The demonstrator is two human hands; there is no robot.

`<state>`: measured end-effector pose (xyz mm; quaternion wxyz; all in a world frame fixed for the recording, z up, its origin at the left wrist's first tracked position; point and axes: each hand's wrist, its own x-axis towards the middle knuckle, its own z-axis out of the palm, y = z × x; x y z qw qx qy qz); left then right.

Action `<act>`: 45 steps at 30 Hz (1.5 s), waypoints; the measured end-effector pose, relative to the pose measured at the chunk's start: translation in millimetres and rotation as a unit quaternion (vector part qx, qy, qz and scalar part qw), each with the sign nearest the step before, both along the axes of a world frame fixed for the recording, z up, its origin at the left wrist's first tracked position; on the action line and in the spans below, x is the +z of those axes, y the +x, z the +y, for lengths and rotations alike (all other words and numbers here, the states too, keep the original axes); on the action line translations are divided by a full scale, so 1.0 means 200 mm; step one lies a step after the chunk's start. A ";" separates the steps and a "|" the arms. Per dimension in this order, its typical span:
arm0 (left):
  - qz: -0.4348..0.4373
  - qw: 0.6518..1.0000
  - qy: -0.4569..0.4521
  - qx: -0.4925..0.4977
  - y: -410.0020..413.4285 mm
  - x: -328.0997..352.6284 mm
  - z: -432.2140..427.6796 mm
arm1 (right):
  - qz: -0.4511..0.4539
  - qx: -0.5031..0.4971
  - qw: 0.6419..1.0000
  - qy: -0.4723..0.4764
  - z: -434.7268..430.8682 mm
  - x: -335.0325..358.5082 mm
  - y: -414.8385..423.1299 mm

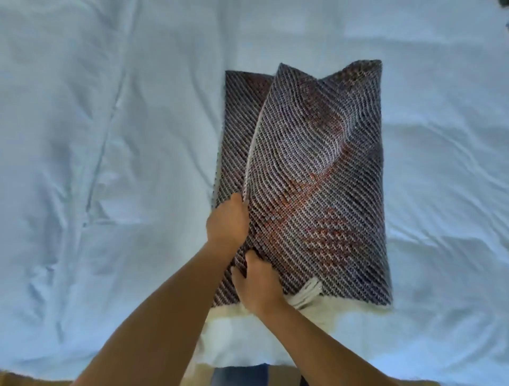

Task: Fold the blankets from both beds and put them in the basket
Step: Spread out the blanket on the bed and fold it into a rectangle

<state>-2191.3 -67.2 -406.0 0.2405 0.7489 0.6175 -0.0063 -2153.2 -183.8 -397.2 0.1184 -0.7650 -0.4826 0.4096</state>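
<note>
A dark blanket (316, 170) with a diagonal woven pattern and a cream fringe at its near end lies partly folded on the white bed (82, 137). Its top layer is raised along the left edge, showing a lower layer beneath at the left. My left hand (227, 220) grips that raised left edge, fingers closed around the cloth. My right hand (256, 286) grips the blanket's near left part just above the fringe. No basket is in view.
The wrinkled white bed sheet fills almost the whole view. The bed's near edge runs along the bottom, with tan floor (27, 380) below it. A small dark object (505, 2) shows at the top right corner.
</note>
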 end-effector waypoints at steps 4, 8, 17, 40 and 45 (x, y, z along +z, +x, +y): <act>-0.030 0.998 -0.024 0.054 -0.17 -0.07 -0.04 | -0.027 0.031 0.999 -0.004 0.00 -0.05 -0.15; -0.111 0.985 -0.096 0.090 -0.23 -0.12 -0.11 | -0.021 -0.014 1.000 0.008 -0.03 -0.08 -0.18; -0.094 0.965 -0.239 0.046 -0.38 -0.10 -0.39 | -0.088 0.081 0.988 -0.092 -0.23 -0.05 -0.17; -0.038 0.984 -0.112 0.134 -0.54 -0.06 -0.50 | 0.016 0.029 0.999 0.009 -0.26 0.04 -0.22; -0.052 0.989 -0.092 0.101 -0.37 0.00 -0.29 | -0.004 0.002 1.000 0.027 -0.07 0.08 -0.04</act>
